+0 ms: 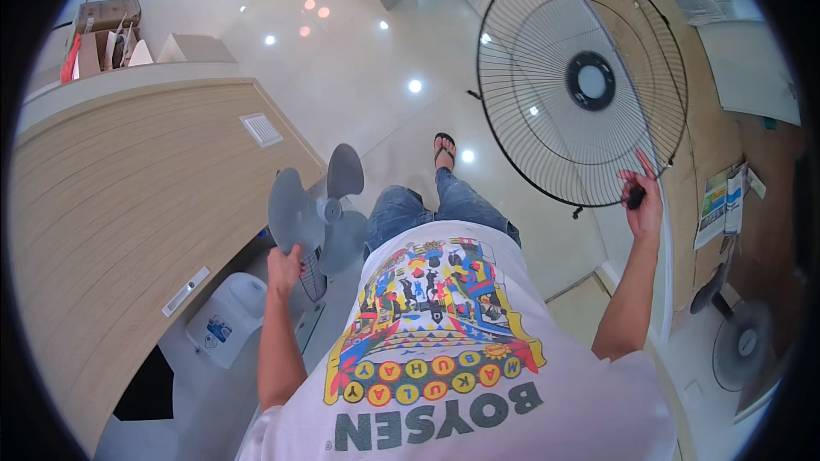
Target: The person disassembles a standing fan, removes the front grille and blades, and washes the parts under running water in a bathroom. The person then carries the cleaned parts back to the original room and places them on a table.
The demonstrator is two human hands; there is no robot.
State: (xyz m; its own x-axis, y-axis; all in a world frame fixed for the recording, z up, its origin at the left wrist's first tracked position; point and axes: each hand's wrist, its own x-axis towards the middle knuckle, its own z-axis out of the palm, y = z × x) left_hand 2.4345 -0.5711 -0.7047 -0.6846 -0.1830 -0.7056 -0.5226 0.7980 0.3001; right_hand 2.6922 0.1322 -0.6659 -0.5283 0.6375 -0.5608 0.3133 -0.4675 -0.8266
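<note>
My left hand (285, 270) is closed at the lower edge of a grey fan blade assembly (295, 207), which has broad blades around a round hub. A narrow dark mesh-like piece (313, 280) shows just beside those fingers; I cannot tell how it joins the blades. On the right, my right hand (646, 205) grips the near rim of a round black wire fan guard (589, 81), with some fingers stretched along its wires. The guard is held up and tilted, with a pale disc in its black centre. A small black piece (635, 197) shows in that hand, its kind unclear.
A wood-grain door (137, 205) with a handle and small vent stands at left, a white toilet (241, 297) behind it. Boxes (107, 43) are at far left. Glossy tiles (376, 77) cover the floor. At right are a brown board-like surface (700, 119) and another fan (743, 346).
</note>
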